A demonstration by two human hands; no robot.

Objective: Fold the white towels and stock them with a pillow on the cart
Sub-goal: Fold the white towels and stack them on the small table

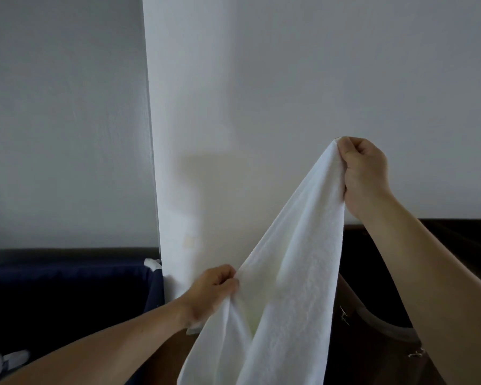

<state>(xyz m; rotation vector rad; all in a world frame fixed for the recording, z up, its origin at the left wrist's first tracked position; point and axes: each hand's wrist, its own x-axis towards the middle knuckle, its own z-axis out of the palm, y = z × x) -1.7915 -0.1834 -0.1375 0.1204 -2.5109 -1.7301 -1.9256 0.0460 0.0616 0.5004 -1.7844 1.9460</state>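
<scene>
One view to go on, the head cam. Both hands are clenched on the white towel [289,259]: my right hand [364,173] pinches a corner up high and my left hand [211,293] grips a bunched edge lower down, so the cloth hangs slack in mid-air and drops out of frame. I reckon the left should slide along to the matching corner and pull taut before any fold (otherwise it goes lopsided). Behind it is a plain white wall [317,79], with a navy fabric bin [67,287] lower left and dark wood furniture [456,245] on the right. No cart or pillow in view.
</scene>
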